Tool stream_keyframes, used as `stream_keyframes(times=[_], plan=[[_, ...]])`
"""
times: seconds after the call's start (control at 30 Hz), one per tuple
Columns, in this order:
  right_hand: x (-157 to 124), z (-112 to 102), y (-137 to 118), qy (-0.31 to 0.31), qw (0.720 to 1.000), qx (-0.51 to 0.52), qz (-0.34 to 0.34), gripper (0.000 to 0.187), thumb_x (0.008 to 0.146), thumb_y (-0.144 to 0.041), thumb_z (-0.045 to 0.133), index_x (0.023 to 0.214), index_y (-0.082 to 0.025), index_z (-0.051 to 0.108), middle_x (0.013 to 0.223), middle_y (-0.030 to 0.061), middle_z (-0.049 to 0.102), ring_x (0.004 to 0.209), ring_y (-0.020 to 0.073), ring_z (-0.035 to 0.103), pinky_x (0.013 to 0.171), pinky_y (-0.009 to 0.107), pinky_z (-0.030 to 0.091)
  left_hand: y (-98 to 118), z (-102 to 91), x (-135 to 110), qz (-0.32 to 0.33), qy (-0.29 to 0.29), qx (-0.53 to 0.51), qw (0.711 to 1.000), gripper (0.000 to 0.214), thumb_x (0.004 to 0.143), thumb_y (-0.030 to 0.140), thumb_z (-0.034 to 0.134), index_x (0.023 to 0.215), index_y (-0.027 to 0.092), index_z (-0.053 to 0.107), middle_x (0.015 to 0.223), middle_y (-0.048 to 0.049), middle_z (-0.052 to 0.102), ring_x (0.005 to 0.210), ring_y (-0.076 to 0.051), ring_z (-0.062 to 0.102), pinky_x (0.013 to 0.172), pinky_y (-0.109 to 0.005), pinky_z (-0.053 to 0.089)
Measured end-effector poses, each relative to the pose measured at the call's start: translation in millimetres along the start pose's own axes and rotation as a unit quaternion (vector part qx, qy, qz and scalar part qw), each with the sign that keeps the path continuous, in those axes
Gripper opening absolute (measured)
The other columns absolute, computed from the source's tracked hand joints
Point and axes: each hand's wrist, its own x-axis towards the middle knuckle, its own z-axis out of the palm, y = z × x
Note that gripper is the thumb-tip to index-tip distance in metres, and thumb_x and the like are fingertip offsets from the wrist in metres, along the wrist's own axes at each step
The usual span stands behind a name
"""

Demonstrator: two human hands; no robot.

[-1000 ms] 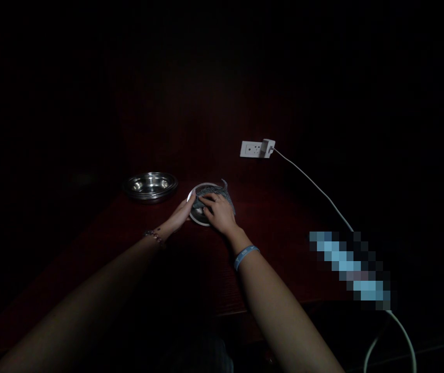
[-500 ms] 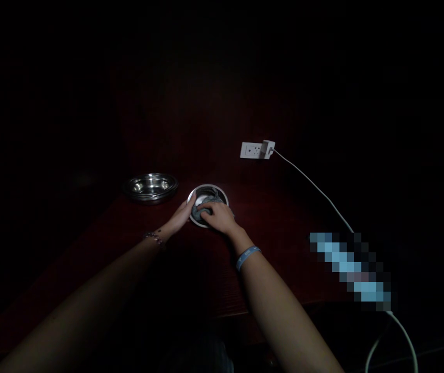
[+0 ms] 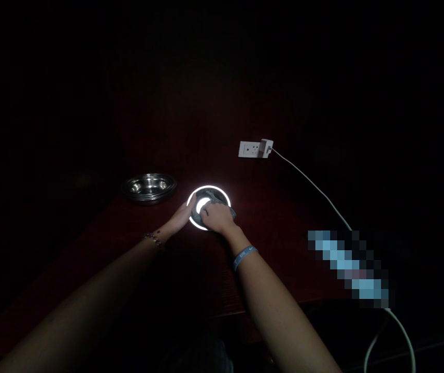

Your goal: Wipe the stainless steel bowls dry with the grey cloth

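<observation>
A small steel plate [image 3: 222, 195] lies on a dark red table [image 3: 276, 228], its rim glaring white in the light. My left hand [image 3: 181, 216] grips the plate's left edge, thumb against the rim. My right hand [image 3: 216, 217] presses a grey cloth [image 3: 230, 211] down into the plate, fingers curled over it. Only a corner of the cloth shows past the fingers.
A stack of steel plates [image 3: 149, 186] sits to the left of the hands. Behind and to the right, a white power strip [image 3: 251, 149] holds a plug whose white cable [image 3: 315, 189] runs to the lower right. The surroundings are dark.
The cloth, spread over the plate's right edge a second ago, has been pushed down into the plate under my right hand. The plate's rim now glares brightly.
</observation>
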Motion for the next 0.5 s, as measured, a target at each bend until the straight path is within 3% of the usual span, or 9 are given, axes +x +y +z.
stream_keyframes(times=[0.13,0.3,0.5], plan=[[8,13,7,0.017,0.998,0.067,-0.013,0.04,0.105,-0.033,0.047,0.102,-0.024,0.086,0.112,0.0134,0.085,0.107,0.0312,0.079,0.096,0.043,0.061,0,2.3,2,-0.005,0.0,-0.026,1.0,0.062,0.101,0.067,0.052,0.122,0.015,0.079,0.126,-0.0162,0.083,0.141,-0.035,0.066,0.125,-0.043,0.048],[18,23,10,-0.023,0.989,0.144,-0.028,0.042,0.107,-0.032,0.042,0.092,-0.024,0.081,0.107,0.0101,0.083,0.104,0.0254,0.076,0.097,0.038,0.061,-1,3.6,5,0.008,0.008,-0.034,0.999,0.061,0.098,0.067,0.058,0.127,0.017,0.078,0.128,-0.0145,0.083,0.146,-0.034,0.062,0.127,-0.04,0.045],[23,26,9,-0.077,0.937,0.338,-0.041,0.035,0.098,-0.018,0.05,0.072,-0.022,0.073,0.084,0.005,0.077,0.095,0.0219,0.073,0.1,0.037,0.06,0,4.6,6,0.014,-0.013,-0.046,0.999,0.068,0.099,0.072,0.055,0.132,0.018,0.077,0.131,-0.014,0.082,0.147,-0.032,0.063,0.129,-0.039,0.042]])
